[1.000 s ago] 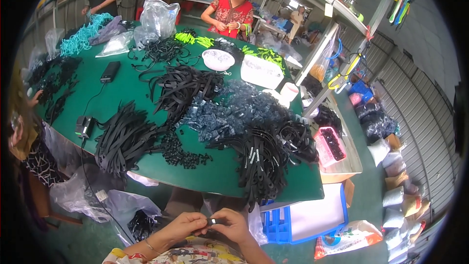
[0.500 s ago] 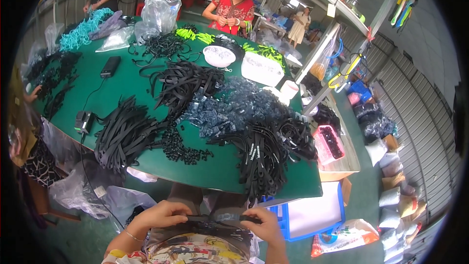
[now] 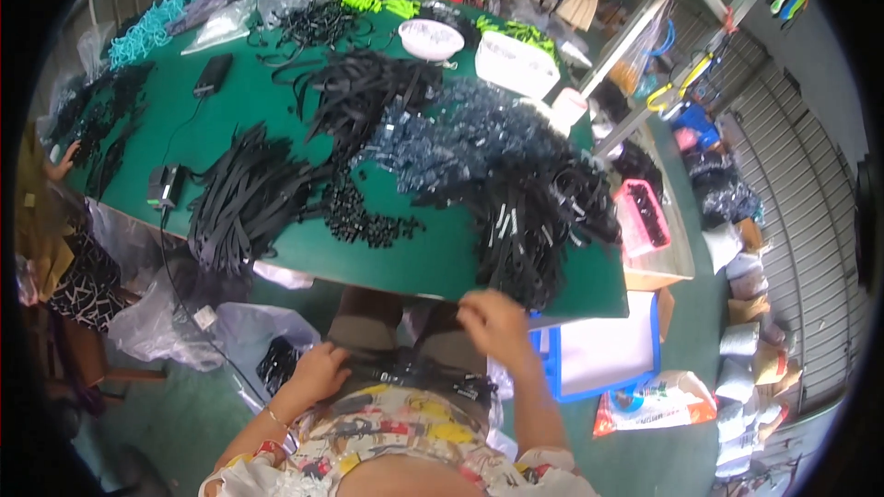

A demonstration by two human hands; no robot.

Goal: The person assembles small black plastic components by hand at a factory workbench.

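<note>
My left hand (image 3: 320,374) rests by my left thigh, fingers loosely bent and apart, with nothing visible in it. Black straps with buckles (image 3: 405,374) lie across my lap beside it. Up at the front edge of the green table (image 3: 405,267) is my right hand (image 3: 497,322), its fingers curled and smeared by motion. It is nearest to a bundle of black lanyards (image 3: 516,239) with white print. Behind these spreads a heap of clear bluish plastic pieces (image 3: 460,133). Small black fittings (image 3: 368,224) and black straps (image 3: 244,202) lie to the left.
White tubs (image 3: 516,64) and green straps (image 3: 382,5) sit farther back. A black device (image 3: 166,186) trails a cable over the front edge. A pink box (image 3: 643,221) and a blue-rimmed tray (image 3: 603,354) stand at right. Other people work around the table.
My hands, earlier low over my lap with a black strap between them, have parted. The right has risen to the table edge; the left has drawn back slightly. The view has tilted downward.
</note>
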